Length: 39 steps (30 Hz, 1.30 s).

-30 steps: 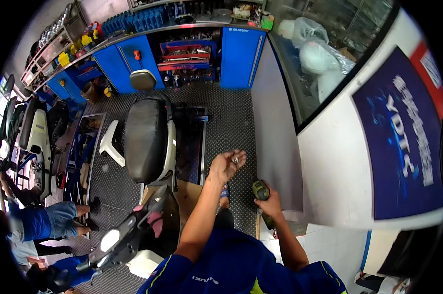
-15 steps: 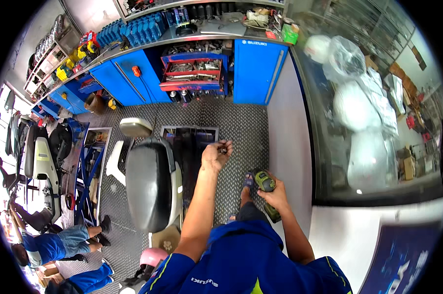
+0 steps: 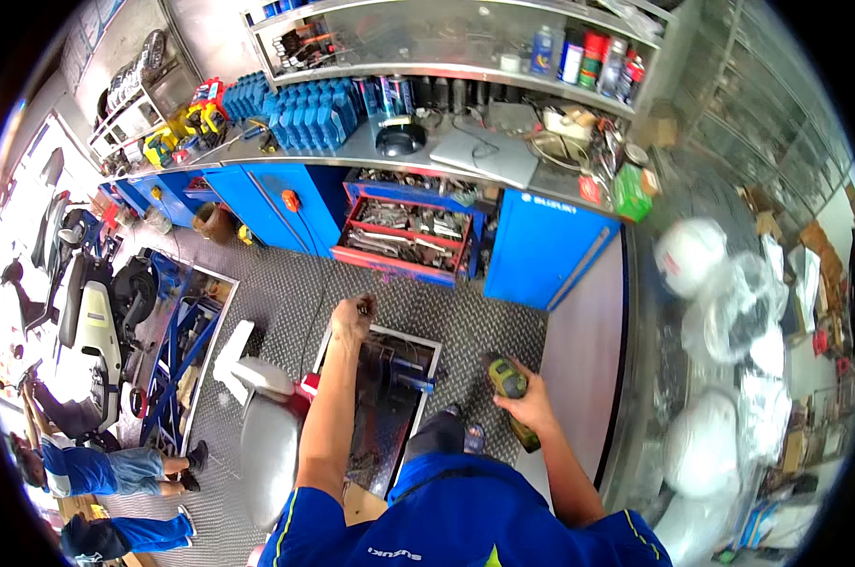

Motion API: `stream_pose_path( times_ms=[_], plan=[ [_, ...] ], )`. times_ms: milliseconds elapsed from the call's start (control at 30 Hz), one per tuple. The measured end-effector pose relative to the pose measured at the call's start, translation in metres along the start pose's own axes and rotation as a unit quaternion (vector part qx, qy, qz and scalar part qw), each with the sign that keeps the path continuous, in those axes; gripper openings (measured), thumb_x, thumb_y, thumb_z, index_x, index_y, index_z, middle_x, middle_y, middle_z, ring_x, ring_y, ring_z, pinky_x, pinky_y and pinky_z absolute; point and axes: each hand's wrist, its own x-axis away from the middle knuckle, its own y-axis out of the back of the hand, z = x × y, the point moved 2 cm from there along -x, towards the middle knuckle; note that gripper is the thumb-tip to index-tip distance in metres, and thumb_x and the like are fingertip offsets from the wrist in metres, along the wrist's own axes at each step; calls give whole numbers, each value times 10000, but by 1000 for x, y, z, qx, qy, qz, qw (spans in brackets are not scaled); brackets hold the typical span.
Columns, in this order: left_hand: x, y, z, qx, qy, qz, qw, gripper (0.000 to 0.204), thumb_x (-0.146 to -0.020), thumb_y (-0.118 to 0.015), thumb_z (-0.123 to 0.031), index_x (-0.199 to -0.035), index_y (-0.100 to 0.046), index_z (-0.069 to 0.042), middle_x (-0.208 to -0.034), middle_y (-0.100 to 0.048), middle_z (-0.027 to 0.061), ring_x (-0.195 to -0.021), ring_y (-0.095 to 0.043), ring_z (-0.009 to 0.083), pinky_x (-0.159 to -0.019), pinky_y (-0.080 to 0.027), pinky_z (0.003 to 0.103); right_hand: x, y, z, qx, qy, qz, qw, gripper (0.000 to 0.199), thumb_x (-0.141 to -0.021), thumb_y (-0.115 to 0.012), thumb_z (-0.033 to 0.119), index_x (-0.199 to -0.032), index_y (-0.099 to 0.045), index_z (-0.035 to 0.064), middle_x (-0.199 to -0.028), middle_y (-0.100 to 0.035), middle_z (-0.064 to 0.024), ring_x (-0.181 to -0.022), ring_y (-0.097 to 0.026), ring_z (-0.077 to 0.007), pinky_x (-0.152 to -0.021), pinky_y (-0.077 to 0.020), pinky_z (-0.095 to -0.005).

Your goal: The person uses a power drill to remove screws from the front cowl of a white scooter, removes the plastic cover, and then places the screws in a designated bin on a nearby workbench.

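Observation:
My left hand (image 3: 352,317) is stretched out in front of me with its fingers curled around some small dark parts that I cannot make out clearly. My right hand (image 3: 526,404) grips a green and black cordless power tool (image 3: 509,386), held low by my right side. Both hands hover over a recessed floor pit (image 3: 389,397) with a blue lift mechanism inside. Ahead stands an open red tool drawer (image 3: 404,231) full of hand tools, set in a blue workbench.
A scooter seat (image 3: 268,444) is at my lower left. The blue workbench (image 3: 541,250) carries oil bottles, a laptop and clutter. Parked scooters (image 3: 92,321) and a crouching person (image 3: 106,468) are at the left. A glass cabinet (image 3: 730,312) with wrapped helmets stands on the right.
My view has swung from the scooter toward the workbench and open drawer. The left hand stays raised and closed; the right hand keeps the power tool.

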Motion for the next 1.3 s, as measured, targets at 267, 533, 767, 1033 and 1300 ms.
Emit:
stream_pose_path(
  times_ms=[267, 533, 767, 1033, 1300],
  plan=[
    [-235, -168, -102, -517, -440, -92, 728, 183, -737, -560, 60, -822, -705, -11, -807, -722, 204, -751, -704, 370, -708, -539, 441, -149, 24, 13, -60, -52, 78, 994, 855, -667, -901, 60, -1450, -562, 19, -1218, -731, -131, -1102, -659, -151, -972, -519, -327],
    [-435, -275, -157, -618, -515, -36, 593, 194, -713, -621, 54, -893, -682, 11, -966, -691, 261, -991, -632, 456, -915, -503, 502, -249, 42, 42, 12, -53, 72, 996, 876, -666, -903, 90, -1460, -541, 7, -1211, -728, -153, -1077, -668, -168, -968, -526, -334],
    [-513, -299, -159, -660, -498, 45, 561, 132, -752, -612, 52, -872, -647, 10, -974, -663, 236, -995, -596, 463, -896, -495, 522, -299, 54, 74, 40, -104, 65, 992, 891, -664, -928, 126, -1462, -545, 28, -1255, -719, -134, -1156, -646, -165, -1033, -502, -338],
    [-525, -296, -166, -650, -518, 107, 546, 126, -758, -599, 53, -873, -637, 19, -983, -636, 239, -985, -575, 468, -876, -496, 525, -331, 48, 80, 18, -130, 91, 987, 880, -671, -922, 103, -1457, -540, 3, -1256, -716, -148, -1142, -652, -169, -1016, -513, -344],
    [-519, -296, -170, -629, -549, 99, 542, 233, -752, -577, 72, -958, -666, 7, -981, -649, 233, -1004, -579, 471, -899, -479, 504, -347, 36, 75, 27, -73, 127, 989, 853, -698, -907, 92, -1467, -542, 32, -1219, -728, -139, -1099, -661, -160, -984, -526, -332]
  ],
)
